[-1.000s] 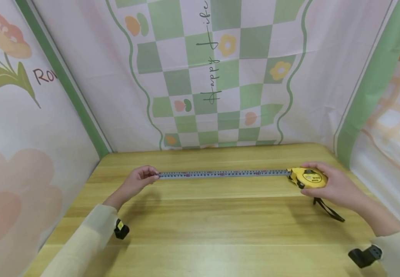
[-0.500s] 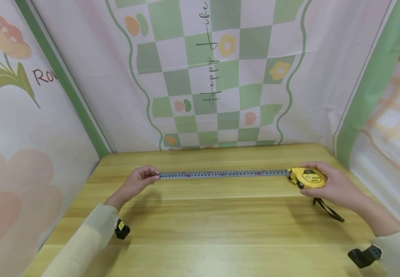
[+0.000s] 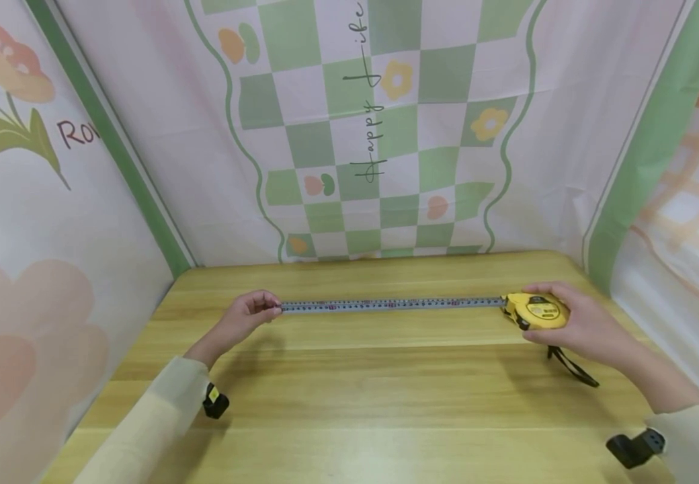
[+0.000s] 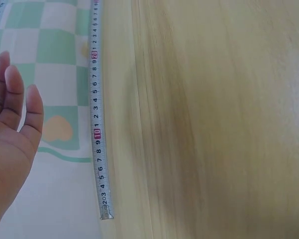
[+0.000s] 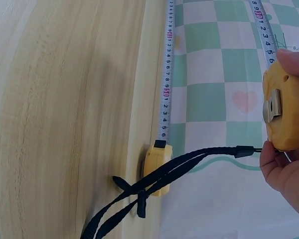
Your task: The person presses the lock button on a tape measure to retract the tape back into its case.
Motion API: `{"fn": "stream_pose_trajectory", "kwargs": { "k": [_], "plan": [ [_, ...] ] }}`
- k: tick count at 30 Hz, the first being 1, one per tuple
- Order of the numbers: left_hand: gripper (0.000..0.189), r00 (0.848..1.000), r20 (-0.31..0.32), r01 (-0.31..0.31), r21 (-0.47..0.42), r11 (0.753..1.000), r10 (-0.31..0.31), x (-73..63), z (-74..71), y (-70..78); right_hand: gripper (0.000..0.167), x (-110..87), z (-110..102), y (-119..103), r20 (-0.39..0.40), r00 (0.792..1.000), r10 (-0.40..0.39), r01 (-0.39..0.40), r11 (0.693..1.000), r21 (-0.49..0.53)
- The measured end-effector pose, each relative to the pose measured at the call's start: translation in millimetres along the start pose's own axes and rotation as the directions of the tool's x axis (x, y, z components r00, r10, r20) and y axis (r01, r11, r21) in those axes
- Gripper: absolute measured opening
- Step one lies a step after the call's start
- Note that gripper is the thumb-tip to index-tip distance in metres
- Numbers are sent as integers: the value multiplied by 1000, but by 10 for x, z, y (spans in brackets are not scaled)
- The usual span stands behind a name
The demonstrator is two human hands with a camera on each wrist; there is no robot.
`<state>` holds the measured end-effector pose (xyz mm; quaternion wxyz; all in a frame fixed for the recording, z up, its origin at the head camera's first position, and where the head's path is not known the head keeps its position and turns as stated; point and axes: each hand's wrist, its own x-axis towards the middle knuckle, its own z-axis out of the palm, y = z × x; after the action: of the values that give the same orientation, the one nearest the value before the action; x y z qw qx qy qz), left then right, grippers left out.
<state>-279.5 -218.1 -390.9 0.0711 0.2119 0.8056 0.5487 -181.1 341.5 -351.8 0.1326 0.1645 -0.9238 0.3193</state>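
In the head view my left hand [image 3: 243,321] pinches the free end of a metal tape blade [image 3: 361,308] between thumb and fingers. That blade runs level to the yellow tape measure [image 3: 538,311] held in my right hand [image 3: 591,329], thumb on the near side, fingers on the far side. A black wrist strap [image 5: 204,154] hangs from the held case. Another tape measure [image 5: 159,186] lies on the table close to the cloth, its blade [image 4: 95,104] pulled out and its hooked end visible in the left wrist view. In the head view the held case mostly hides its case.
The wooden table [image 3: 349,403] ends at a green-and-white checked cloth [image 3: 380,168] at the back. Printed cloth walls stand on the left [image 3: 53,323] and right [image 3: 658,269]. Black wrist cameras, such as the left one [image 3: 216,403], sit at both sleeves.
My left hand has shifted slightly right with the blade's end, and the held case slightly left, so the stretch of blade between them is a little shorter. Both grips look the same.
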Motion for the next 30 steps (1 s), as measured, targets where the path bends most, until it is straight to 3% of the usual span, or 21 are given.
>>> {"fn": "stream_pose_trajectory", "kwargs": {
  "k": [14, 30],
  "plan": [
    [23, 1000, -1, -4, 1, 1000, 4, 27, 0, -45, 69, 19, 23, -14, 13, 1000, -2, 1, 1000, 26],
    [14, 1000, 16, 12, -7, 1000, -11, 52, 25, 7, 70, 55, 27, -54, 40, 999, 23, -24, 1000, 7]
  ]
}}
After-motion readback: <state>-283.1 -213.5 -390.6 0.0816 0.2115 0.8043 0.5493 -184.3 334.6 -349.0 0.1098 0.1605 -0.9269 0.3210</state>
